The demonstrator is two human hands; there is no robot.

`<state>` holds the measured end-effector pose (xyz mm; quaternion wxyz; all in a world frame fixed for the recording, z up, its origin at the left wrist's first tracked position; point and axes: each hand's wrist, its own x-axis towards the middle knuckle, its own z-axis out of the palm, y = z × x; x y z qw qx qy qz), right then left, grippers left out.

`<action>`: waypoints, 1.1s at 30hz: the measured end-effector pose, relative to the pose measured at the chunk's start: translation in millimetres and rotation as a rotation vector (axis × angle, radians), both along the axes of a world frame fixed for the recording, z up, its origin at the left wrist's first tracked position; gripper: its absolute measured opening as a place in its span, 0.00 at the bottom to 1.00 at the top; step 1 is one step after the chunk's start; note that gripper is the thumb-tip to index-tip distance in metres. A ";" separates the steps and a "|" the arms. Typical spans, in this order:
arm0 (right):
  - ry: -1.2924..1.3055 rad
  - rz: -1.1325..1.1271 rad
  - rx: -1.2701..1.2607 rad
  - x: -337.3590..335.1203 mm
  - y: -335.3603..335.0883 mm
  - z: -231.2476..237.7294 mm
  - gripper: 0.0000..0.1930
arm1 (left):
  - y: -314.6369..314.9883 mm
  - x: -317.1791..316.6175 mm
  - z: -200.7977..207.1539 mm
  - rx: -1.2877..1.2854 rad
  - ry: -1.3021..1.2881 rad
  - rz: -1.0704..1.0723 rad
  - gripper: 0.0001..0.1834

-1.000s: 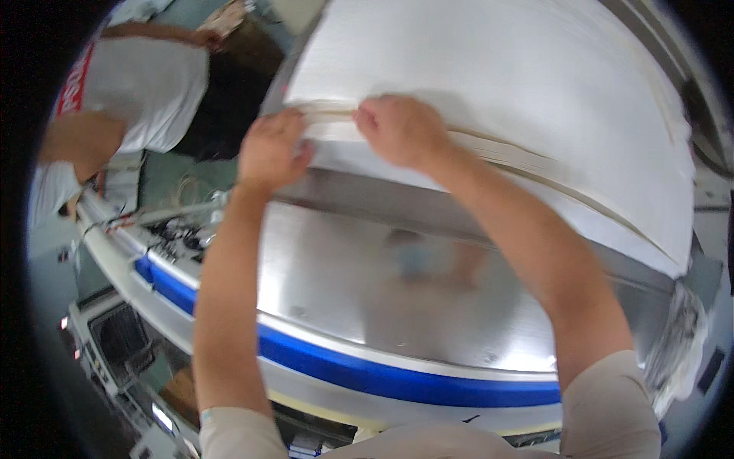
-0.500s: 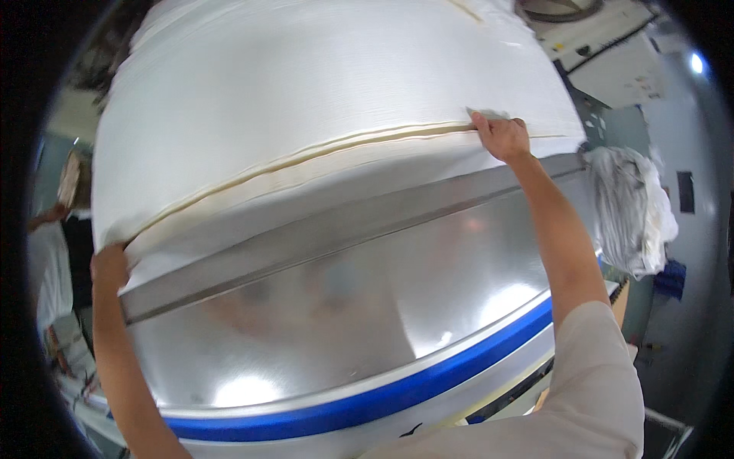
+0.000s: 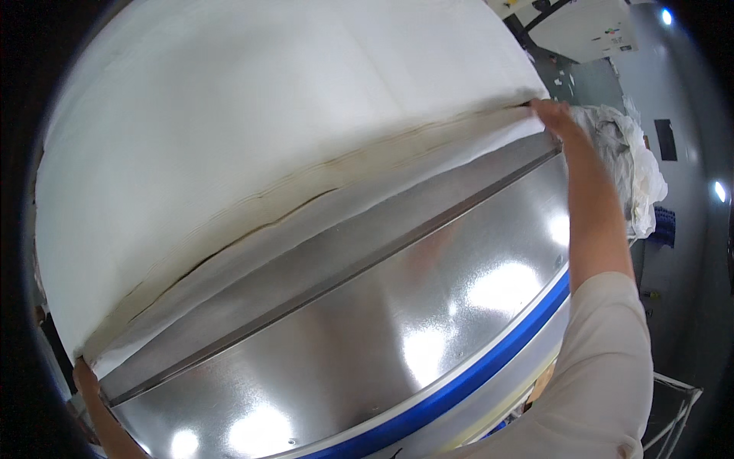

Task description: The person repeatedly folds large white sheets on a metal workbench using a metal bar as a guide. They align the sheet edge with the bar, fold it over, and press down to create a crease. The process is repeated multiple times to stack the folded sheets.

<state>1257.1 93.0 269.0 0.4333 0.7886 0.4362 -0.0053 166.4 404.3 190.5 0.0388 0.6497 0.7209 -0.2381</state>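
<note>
A broad white cloth [image 3: 252, 99] fills the far side, with its layered, folded front edge [image 3: 298, 183] running from lower left to upper right. My left hand [image 3: 86, 376] is closed at the near left corner of this edge, its fingertips mostly hidden by the cloth. At the edge's right end, my right hand [image 3: 552, 115] is slightly blurred, its fingers closed around the corner. Between my hands a dark gap shows along part of the fold. In front of the cloth lies a shiny metal surface [image 3: 344, 314] with a raised strip across it.
A blue band [image 3: 451, 396] borders the metal surface on my side. Bunched white and grey fabric [image 3: 631, 164] hangs beyond my right arm. A dark blue item [image 3: 664, 227] lies near it, and a white metal frame [image 3: 677, 382] stands at the lower right.
My hands are farther apart: the right has slid outward to the cloth's right end, the left lower at its left corner. The view has tilted, and the fold lies flatter.
</note>
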 end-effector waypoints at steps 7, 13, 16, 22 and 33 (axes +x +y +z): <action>-0.132 -0.224 0.085 -36.0 29.7 -22.2 0.16 | -0.5 -45.4 -10.3 -0.066 0.257 -0.188 0.20; -0.137 -0.178 0.126 -4.2 3.3 -8.2 0.18 | -17.0 -16.2 50.2 0.027 0.301 -0.314 0.19; -0.103 -0.043 0.246 27.1 -25.3 29.7 0.17 | -22.5 12.9 95.3 0.004 0.418 -0.293 0.16; -0.209 0.011 0.146 60.5 -62.4 91.2 0.21 | -49.6 -71.2 162.1 0.067 0.305 -0.248 0.16; 0.020 0.244 -0.214 -33.9 -305.4 104.5 0.17 | -255.1 -102.2 137.0 -0.495 0.426 -0.429 0.14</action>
